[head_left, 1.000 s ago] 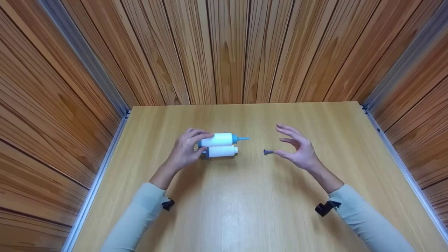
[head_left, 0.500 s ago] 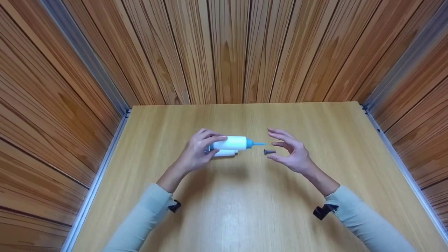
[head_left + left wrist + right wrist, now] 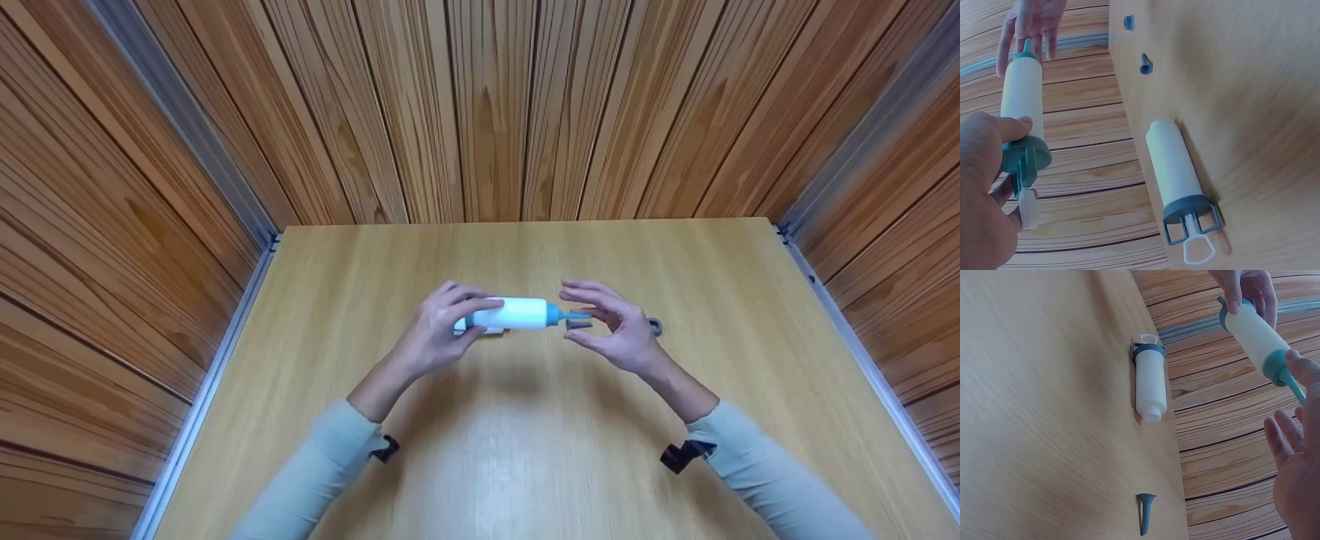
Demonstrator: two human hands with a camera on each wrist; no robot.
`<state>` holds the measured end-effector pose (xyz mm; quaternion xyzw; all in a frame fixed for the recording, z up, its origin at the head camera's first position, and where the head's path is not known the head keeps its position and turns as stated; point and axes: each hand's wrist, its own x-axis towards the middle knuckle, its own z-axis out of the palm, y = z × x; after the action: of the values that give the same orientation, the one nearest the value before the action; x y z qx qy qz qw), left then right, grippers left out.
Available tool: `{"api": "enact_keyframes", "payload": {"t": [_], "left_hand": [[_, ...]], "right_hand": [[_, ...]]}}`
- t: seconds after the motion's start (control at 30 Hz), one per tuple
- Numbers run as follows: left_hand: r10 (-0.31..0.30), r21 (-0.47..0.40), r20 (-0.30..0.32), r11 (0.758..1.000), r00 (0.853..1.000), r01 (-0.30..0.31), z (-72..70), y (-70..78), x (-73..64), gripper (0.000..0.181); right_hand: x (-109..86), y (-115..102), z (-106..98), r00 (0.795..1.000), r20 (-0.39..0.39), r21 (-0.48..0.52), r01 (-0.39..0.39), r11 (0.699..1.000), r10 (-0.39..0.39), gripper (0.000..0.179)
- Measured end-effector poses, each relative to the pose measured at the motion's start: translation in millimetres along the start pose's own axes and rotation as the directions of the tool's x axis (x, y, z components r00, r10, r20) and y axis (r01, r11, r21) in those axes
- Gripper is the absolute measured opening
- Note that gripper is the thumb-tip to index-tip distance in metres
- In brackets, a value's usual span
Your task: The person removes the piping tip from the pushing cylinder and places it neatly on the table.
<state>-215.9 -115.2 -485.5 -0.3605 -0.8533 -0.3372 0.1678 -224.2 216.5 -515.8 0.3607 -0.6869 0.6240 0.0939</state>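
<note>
My left hand [image 3: 439, 330] grips a white plunger syringe, like an icing syringe [image 3: 517, 313], near its teal flange [image 3: 1026, 154], thumb along the barrel. The syringe is held above the table, its thin teal nozzle [image 3: 574, 316] pointing right. My right hand [image 3: 624, 339] is around the nozzle with fingers spread and the thumb close to the teal collar [image 3: 1275, 367]. Below lies a second white syringe [image 3: 1172, 163] with a grey-blue flange and a bare tip, mostly hidden in the head view. A loose grey-blue nozzle [image 3: 1145, 512] lies near the right hand.
A small grey-blue ring [image 3: 655, 327] lies on the wooden table [image 3: 495, 435] right of the loose nozzle, partly behind the right hand. Wood-plank walls [image 3: 495, 112] with metal corner rails enclose the table at the back and sides.
My left hand has lifted the teal syringe off its place beside the other one and carried it right. My right hand has moved left, and the two hands now meet at the nozzle.
</note>
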Motion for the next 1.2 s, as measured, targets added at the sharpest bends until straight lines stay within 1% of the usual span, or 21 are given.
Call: {"api": "enact_keyframes", "payload": {"t": [0.1, 0.2, 0.4, 0.53, 0.73, 0.87, 1.07, 1.13, 1.2], "left_hand": [[-0.008, -0.012, 0.002, 1.0, 1.0, 0.009, 0.2, 2.9, 0.2, 0.042], [0.0, -0.02, 0.004, 1.0, 1.0, 0.0, 0.8, 5.8, 0.4, 0.042], [0.02, -0.037, 0.007, 0.999, 1.0, -0.02, 1.7, 11.0, 0.7, 0.041], [0.025, -0.057, -0.006, 0.998, 1.0, -0.026, 1.6, 10.8, 0.5, 0.041], [0.041, -0.067, -0.02, 0.997, 0.999, -0.042, 1.4, 9.8, -1.1, 0.041], [0.07, -0.055, -0.034, 0.996, 0.997, -0.072, 0.2, 11.0, -0.8, 0.04], [0.132, -0.033, -0.062, 0.99, 0.989, -0.134, -1.3, 14.7, -0.7, 0.041], [0.142, -0.025, -0.063, 0.989, 0.988, -0.144, -1.3, 16.0, -0.4, 0.041], [0.139, -0.025, -0.058, 0.99, 0.989, -0.141, -1.4, 17.3, -0.2, 0.041]], "right_hand": [[0.4, -1.8, 4.0, 1.0, -0.008, -0.015, -0.021, 1.0, 0.021, 0.061], [0.4, -3.7, 7.6, 0.999, -0.031, -0.027, -0.03, 0.999, 0.029, 0.059], [-0.9, -5.5, 11.1, 0.998, -0.066, -0.026, -0.004, 1.0, 0.002, 0.048], [-0.5, -6.3, 12.4, 0.997, -0.074, -0.017, 0.018, 1.0, -0.02, 0.049], [-0.6, -7.8, 13.7, 0.996, -0.083, -0.02, 0.024, 1.0, -0.025, 0.049], [-0.9, -9.6, 14.0, 0.995, -0.096, -0.021, 0.019, 1.0, -0.021, 0.048], [-2.0, -14.1, 14.2, 0.994, -0.108, -0.019, 0.018, 1.0, -0.02, 0.047], [-1.7, -15.6, 13.9, 0.994, -0.107, -0.018, 0.025, 1.0, -0.027, 0.045], [-1.4, -16.9, 13.5, 0.994, -0.103, -0.019, 0.03, 0.999, -0.031, 0.043]]}}
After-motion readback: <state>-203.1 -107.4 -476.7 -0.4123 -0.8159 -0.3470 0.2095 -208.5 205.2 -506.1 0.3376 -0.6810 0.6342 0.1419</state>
